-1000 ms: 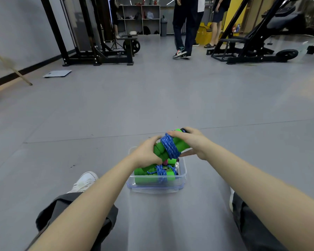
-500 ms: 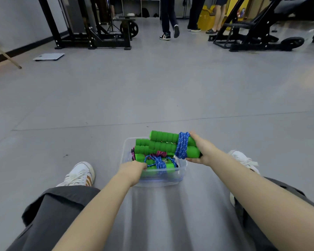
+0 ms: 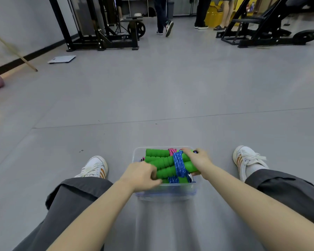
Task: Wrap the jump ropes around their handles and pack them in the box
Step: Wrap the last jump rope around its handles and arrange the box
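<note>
Both hands are on the top bundle (image 3: 166,164), a pair of green foam handles bound with blue rope (image 3: 179,163). The right hand (image 3: 198,161) is closed round the handles' right end, and a dark end cap shows just past its knuckles. The left hand (image 3: 140,175) has thumb and curled fingers closed on the left end of the nearer handle.

The bundle lies at the top of a clear plastic box (image 3: 168,192) on the grey floor (image 3: 152,98), between the person's two white shoes. Its right end juts over the box's right rim, tilted a little. Behind it in the box are another green handle (image 3: 157,152) and a coil of pink rope (image 3: 172,151). Under it a second blue winding (image 3: 173,180) shows against the near wall.

The left hand covers the box's near-left corner, so whether it also touches the rim cannot be told. How many ropes lie underneath is hard to make out. The right fingertips are hidden under the handles.
</note>
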`<state>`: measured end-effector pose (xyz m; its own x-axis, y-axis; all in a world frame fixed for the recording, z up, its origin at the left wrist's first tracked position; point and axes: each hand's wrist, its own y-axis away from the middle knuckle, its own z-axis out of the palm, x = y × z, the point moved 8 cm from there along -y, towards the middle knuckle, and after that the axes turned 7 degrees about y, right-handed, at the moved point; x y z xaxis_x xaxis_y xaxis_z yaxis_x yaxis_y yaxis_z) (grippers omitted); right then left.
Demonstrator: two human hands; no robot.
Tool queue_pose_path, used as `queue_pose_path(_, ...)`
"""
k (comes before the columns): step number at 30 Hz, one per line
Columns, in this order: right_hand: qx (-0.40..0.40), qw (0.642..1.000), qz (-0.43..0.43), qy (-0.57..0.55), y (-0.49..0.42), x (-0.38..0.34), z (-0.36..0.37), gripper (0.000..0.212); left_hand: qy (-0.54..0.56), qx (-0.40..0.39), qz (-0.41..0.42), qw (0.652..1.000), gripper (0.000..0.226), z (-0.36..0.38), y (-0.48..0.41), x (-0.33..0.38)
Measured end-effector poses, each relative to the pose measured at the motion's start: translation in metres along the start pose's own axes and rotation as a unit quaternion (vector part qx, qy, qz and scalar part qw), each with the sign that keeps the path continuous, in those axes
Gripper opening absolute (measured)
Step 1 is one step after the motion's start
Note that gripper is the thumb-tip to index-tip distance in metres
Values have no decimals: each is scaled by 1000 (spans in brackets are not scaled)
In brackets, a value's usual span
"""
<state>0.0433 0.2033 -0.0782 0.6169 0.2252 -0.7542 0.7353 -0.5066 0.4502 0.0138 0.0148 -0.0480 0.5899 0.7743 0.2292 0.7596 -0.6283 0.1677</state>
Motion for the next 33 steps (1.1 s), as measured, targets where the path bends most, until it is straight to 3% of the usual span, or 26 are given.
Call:
queue_pose_path(2,70,995,-54,55,4,-18,-10,45,108,89,-30,990,44,-25,-5,5)
queue_pose_path(4,87,989,-99,62,13,-39,-10,48,215,93,-30,972,75,-37,-14,20)
queue_pose_path(6,61,988,-138,27,21,-58,-5,46,242,80,-29,967,95,-45,-21,31)
queue_pose_path(9,-59,979,-146,-127,32,-77,-1,42,351,122,-82,925,89,-63,-24,10)
queue_pose_path(11,-130,957,-190,-177,42,-93,-2,37,454,116,-100,878,82,-68,-21,-6)
queue_pose_path(14,-109,943,-313,2,45,-100,-9,25,619,41,-86,780,70,-65,-20,-12)
queue_pose_path(16,-149,930,-316,112,41,-87,-1,57,739,8,-73,669,67,-62,-17,-15)
queue_pose_path(18,-234,919,-290,126,41,-71,15,77,814,-35,-65,576,63,-53,-15,-14)
queue_pose_path(20,-278,917,-263,109,39,-58,31,74,830,-75,-68,549,60,-41,-12,-13)
queue_pose_path(22,-255,919,-269,133,35,-51,37,72,810,-81,-95,572,49,-27,-11,-21)
queue_pose_path(23,-236,915,-283,161,33,-48,37,73,783,-68,-125,605,46,-20,-11,-30)
queue_pose_path(26,-207,878,-312,299,27,-33,41,83,634,36,-197,747,47,-10,-11,-64)
queue_pose_path(28,-195,843,-324,383,27,-23,47,85,503,74,-171,844,48,-7,-13,-73)
queue_pose_path(30,-170,811,-345,441,27,-17,51,84,349,57,-121,928,45,2,-16,-67)
queue_pose_path(33,-104,746,-386,533,21,-12,48,80,230,37,-92,968,44,16,-17,-61)
